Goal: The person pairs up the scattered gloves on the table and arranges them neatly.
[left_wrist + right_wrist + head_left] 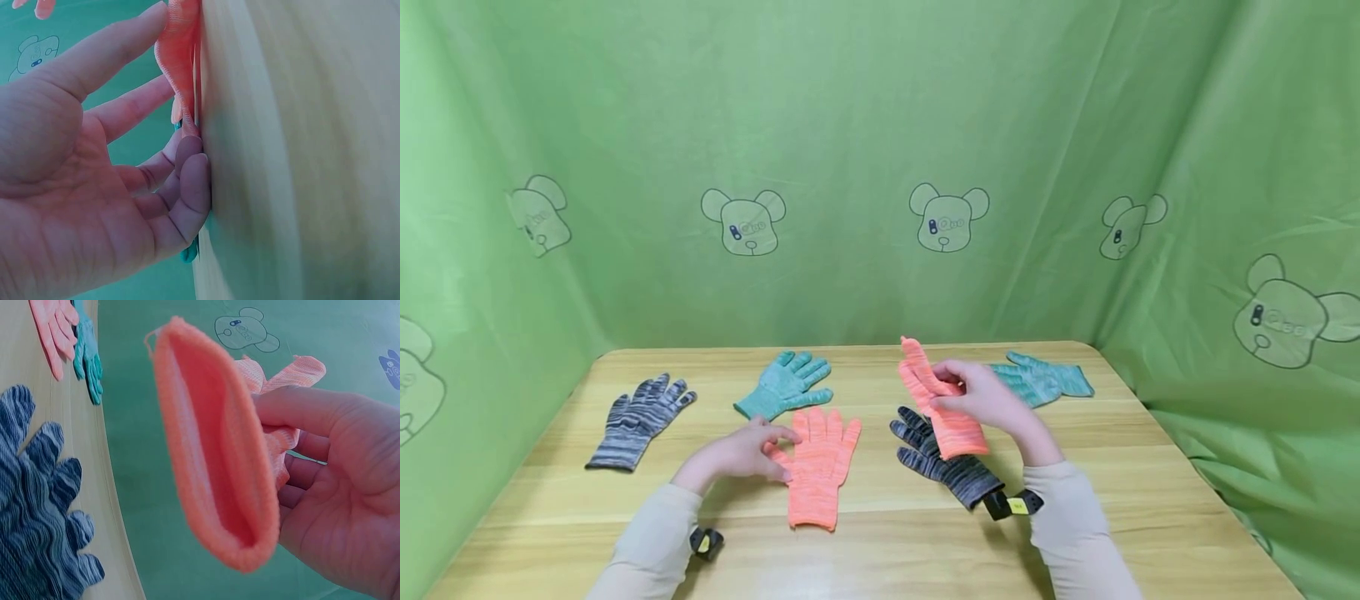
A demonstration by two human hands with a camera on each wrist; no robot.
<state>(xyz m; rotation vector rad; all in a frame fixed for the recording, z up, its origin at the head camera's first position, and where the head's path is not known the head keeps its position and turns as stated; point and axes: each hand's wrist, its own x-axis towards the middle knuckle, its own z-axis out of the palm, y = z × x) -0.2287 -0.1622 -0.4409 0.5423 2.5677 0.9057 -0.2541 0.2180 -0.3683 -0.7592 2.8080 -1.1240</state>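
My right hand holds a coral-orange knit glove up above the table, thumb and fingers pinching its middle. In the right wrist view that glove's cuff opening faces the camera. Beneath it, a dark grey striped glove lies partly covered. My left hand is at the left edge of a second coral-orange glove, which lies flat with its fingers pointing away. In the left wrist view, the thumb and index finger touch this glove, spread apart, while the other fingers bend against the tabletop.
A grey striped glove lies at the left of the wooden table. Two teal gloves lie toward the back: one behind the left hand, another behind the right. Green curtains with bear-head prints surround the table.
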